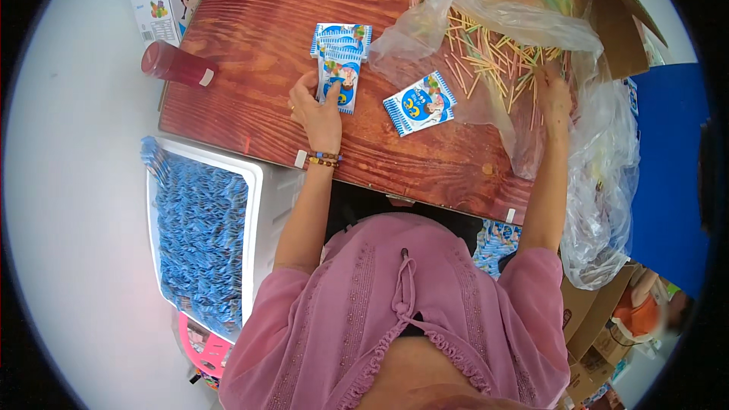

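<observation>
My left hand is closed on a small blue-and-white packet, thumb on its face and fingers at its left edge. Under its upper end, more packets overlap in a short row on the wooden table. To the right, two loose packets lie partly over each other. My right hand reaches into a heap of thin pastel sticks, yellow, pink and green, spread on clear plastic. Its fingertips are blurred among the sticks, so what they hold cannot be made out.
A clear plastic bag hangs over the right edge from an open cardboard box. A red-capped jar lies at the table's left. Below it stands a white foam box full of blue packets. Printed cartons stand far left.
</observation>
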A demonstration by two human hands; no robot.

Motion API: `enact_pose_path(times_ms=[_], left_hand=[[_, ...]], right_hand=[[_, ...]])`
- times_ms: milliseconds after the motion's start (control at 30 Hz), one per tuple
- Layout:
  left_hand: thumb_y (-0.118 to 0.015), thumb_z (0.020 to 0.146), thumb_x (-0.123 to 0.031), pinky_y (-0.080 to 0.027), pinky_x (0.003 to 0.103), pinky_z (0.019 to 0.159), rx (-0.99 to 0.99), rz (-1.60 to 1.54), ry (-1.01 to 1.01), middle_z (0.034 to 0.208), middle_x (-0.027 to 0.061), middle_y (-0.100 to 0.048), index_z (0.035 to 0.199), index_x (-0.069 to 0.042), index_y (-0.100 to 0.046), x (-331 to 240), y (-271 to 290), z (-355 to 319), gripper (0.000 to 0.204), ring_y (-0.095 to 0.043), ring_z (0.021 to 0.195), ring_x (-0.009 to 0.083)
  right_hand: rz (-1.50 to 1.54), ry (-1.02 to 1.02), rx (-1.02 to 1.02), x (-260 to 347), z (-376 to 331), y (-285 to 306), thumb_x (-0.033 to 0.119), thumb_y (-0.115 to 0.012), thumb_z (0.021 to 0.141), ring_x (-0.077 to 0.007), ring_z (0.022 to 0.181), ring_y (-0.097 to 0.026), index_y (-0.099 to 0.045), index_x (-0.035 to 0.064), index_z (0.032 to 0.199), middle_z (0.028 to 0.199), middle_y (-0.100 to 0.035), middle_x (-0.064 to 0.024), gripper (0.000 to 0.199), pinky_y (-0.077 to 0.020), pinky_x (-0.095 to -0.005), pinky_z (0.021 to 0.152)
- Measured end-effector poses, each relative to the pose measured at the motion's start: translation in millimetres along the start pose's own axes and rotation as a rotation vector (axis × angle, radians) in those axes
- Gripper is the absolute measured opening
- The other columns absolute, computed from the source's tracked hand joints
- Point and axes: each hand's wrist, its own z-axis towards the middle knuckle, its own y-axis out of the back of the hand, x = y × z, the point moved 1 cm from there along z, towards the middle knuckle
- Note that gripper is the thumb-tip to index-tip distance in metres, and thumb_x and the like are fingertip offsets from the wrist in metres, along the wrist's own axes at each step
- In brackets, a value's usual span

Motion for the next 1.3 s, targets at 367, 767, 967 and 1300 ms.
enact_pose_path(times_ms=[367, 767, 967, 1300], left_hand=[[-0.07, 0.08, -0.021, -0.038, 0.041, 0.088, -0.004, 0.082, -0.037, 0.109, 0.0108, -0.055, 0.113, -0.004, -0.056, 3, -5, -1, 0.039, -0.052, 0.102, 0.0254], [-0.064, 0.087, -0.018, -0.038, 0.039, 0.092, -0.098, -0.04, -0.105, 0.113, 0.012, -0.053, 0.12, -0.003, -0.052, 0, 1, -5, 0.038, -0.05, 0.108, 0.0257], [-0.067, 0.085, -0.011, -0.046, 0.029, 0.082, 0.181, -0.47, -0.094, 0.111, 0.0096, -0.054, 0.119, 0.0, -0.051, -66, 5, -35, 0.039, -0.053, 0.103, 0.017], [-0.069, 0.084, -0.012, -0.046, 0.02, 0.055, 0.513, -0.769, 0.258, 0.077, 0.001, -0.065, 0.095, 0.002, -0.064, -76, -37, -51, 0.018, -0.057, 0.065, 0.0039]], right_hand=[[0.375, 0.318, 0.297, 134, -59, -36, 0.023, -0.065, 0.079, -0.0303, 0.089, -0.062, -0.064, 0.0036, 0.098, 0.097, -0.065, -0.015, 0.027, -0.0466, -0.0375, 0.08], [0.391, 0.272, 0.112, 126, -56, -45, 0.02, -0.059, 0.084, -0.0276, 0.078, -0.063, -0.069, 0.0078, 0.087, 0.083, -0.066, -0.0129, 0.016, -0.0474, -0.0364, 0.07], [1.149, 0.024, 0.38, 106, -56, -49, 0.011, -0.06, 0.088, -0.0058, 0.071, -0.054, -0.068, 0.0015, 0.086, 0.079, -0.065, -0.0008, 0.012, -0.0428, -0.0214, 0.064], [1.551, 0.003, 0.475, 122, -82, -44, 0.007, -0.063, 0.087, -0.0048, 0.076, -0.058, -0.063, -0.0004, 0.099, 0.085, -0.065, -0.0013, 0.014, -0.0466, -0.0197, 0.066]])
